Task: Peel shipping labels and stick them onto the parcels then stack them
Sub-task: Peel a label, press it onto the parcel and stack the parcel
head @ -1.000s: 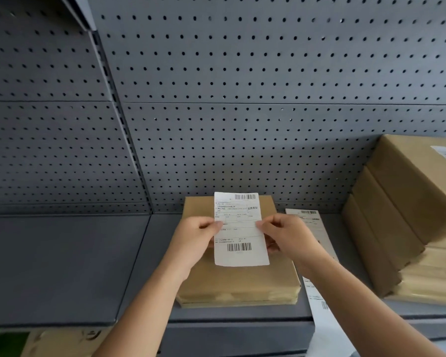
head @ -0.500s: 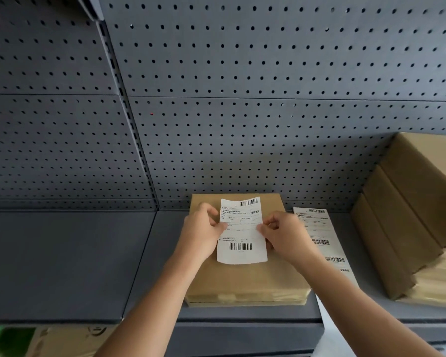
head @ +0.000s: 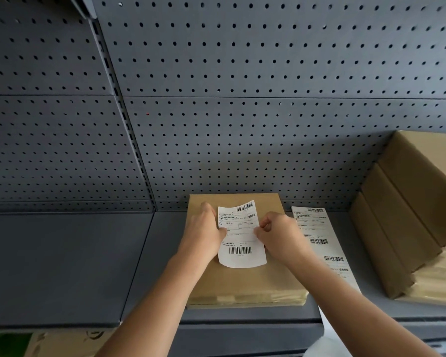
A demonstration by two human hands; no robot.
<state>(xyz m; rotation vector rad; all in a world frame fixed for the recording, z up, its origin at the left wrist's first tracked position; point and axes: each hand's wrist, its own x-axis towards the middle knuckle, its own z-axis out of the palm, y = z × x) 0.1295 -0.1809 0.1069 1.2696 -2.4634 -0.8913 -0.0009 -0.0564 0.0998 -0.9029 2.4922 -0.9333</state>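
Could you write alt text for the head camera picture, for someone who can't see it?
Two bare hands, left hand and right hand, pinch the side edges of a white shipping label over a flat brown parcel on a grey shelf. A strip of labels lies right of it, beside stacked parcels.

A stockroom or shop packing bay: grey pegboard shelving, stacked brown parcels, a strip of barcoded shipping labels.
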